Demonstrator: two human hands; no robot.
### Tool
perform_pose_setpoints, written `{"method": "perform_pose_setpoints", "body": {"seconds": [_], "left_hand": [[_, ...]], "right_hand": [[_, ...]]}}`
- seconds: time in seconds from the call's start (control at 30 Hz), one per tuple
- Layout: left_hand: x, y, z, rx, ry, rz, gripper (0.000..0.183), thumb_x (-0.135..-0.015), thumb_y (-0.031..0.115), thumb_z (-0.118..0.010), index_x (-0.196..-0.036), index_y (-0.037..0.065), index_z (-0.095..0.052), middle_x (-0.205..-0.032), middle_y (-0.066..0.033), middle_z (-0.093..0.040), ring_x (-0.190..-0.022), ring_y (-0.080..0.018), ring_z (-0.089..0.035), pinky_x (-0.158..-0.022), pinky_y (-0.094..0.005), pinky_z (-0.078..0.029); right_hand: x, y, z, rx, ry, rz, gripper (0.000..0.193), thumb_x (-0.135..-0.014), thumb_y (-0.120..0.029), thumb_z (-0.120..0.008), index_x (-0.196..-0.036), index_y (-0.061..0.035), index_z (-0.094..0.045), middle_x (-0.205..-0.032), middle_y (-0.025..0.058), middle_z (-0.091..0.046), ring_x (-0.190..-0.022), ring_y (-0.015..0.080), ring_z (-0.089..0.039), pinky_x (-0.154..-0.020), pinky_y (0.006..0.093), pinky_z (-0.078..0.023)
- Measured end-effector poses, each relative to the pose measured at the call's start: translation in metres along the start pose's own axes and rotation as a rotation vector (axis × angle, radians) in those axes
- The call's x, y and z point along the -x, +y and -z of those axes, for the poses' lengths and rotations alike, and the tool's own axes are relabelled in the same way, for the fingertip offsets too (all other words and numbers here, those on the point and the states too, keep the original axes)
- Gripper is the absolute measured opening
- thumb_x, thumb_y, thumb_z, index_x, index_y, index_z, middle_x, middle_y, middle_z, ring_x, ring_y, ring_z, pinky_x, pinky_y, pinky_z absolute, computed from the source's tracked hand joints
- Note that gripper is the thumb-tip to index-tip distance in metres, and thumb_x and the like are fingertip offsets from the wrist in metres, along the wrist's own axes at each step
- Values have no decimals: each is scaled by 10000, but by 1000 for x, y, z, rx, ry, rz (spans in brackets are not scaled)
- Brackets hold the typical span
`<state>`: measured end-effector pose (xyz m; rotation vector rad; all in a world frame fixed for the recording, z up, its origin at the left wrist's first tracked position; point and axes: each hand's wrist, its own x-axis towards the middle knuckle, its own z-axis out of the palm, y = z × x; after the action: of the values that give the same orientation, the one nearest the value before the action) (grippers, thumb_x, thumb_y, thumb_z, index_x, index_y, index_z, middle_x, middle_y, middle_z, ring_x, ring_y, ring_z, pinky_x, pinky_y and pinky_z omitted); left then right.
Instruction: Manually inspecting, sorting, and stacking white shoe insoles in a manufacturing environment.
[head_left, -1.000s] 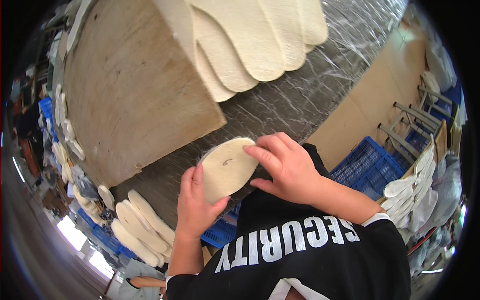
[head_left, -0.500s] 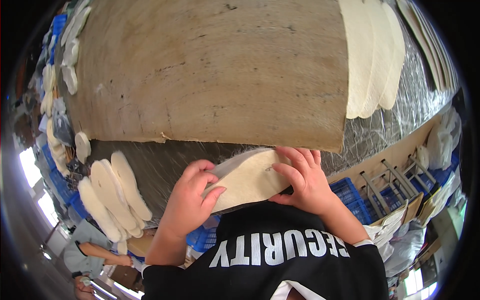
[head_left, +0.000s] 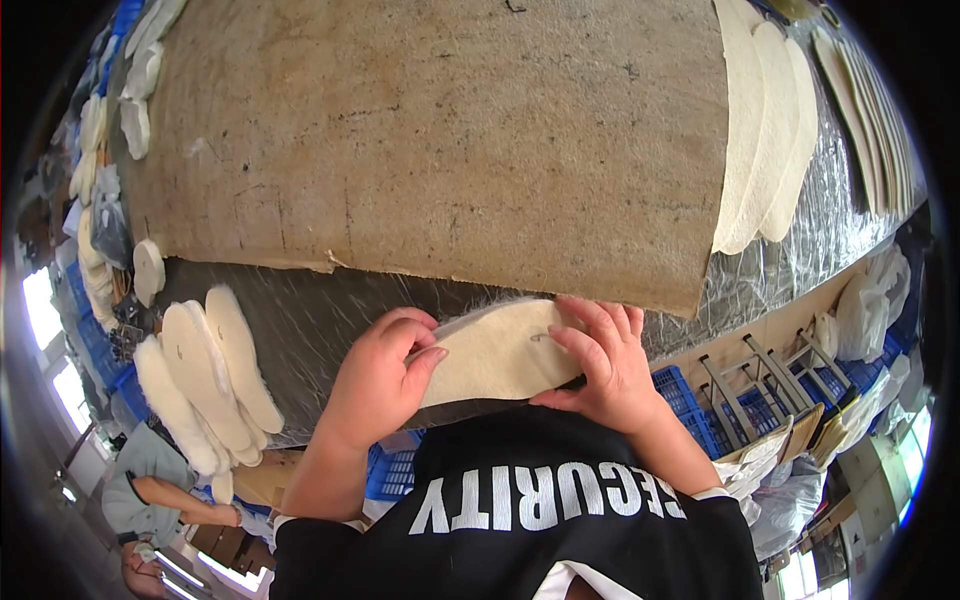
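Note:
A cream insole (head_left: 490, 355) with a fuzzy, wool-like far edge is held in front of my body, just above the near table edge. My left hand (head_left: 380, 375) pinches its left end between thumb and fingers. At the other end, my right hand (head_left: 610, 360) grips it, fingers over the far edge and thumb at the near edge. A small dark mark shows on its face near the right fingers. A pale fuzzy layer shows along its far side; how it joins the cream face is hidden.
A large brown board (head_left: 430, 140) covers much of the plastic-wrapped table (head_left: 290, 320). Several fuzzy insoles (head_left: 205, 365) lie at the left, more cream insoles (head_left: 770, 140) fan out at the far right. Blue crates (head_left: 685, 400) stand below the right edge. Another person (head_left: 150, 490) is at lower left.
The gap between the pale fuzzy layer and the cream face has narrowed at the left end, where my left fingers now press closer together. The view has shifted slightly.

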<state>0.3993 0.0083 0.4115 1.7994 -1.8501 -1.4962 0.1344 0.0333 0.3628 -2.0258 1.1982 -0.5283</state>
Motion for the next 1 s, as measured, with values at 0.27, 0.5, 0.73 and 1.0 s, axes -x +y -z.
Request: {"method": "perform_pose_setpoints", "body": {"seconds": [0.27,0.5,0.73,1.0], "left_hand": [[-6,-10,-4,18,30,0,90,-789,-17,-644,-830,-45,-569,-903,-132,-587,-710,-209,-586,-633,-283,-487],[-8,-10,-6,-37,63,6,85,-791,3,-648,-809,-39,-576,-858,-123,-584,-670,-205,-581,-591,-284,-468],[-1,-6,-1,109,189,49,226,-738,-43,-680,-942,-12,-587,-860,-73,-590,-680,-137,-576,-595,-247,-462],[67,-66,28,540,211,368,170,-793,-63,-653,-944,-19,-590,-836,-18,-609,-757,-46,-555,-669,-198,-471]], "right_hand": [[1,-1,-2,24,8,-9,826,-493,-472,-817,-1164,-107,-502,-1221,154,-521,-1029,337,-510,-857,466,-349],[-14,-30,11,222,-133,-99,863,-478,-526,-762,-1219,-145,-538,-1313,126,-483,-1170,332,-458,-1008,533,-267],[-49,-38,-21,145,-245,150,797,-554,-323,-789,-1277,-149,-501,-1345,136,-455,-1253,317,-420,-1043,534,-292],[-54,-45,-15,155,-236,116,808,-526,-330,-810,-1251,-129,-515,-1336,142,-455,-1266,352,-395,-1052,547,-270]]}}
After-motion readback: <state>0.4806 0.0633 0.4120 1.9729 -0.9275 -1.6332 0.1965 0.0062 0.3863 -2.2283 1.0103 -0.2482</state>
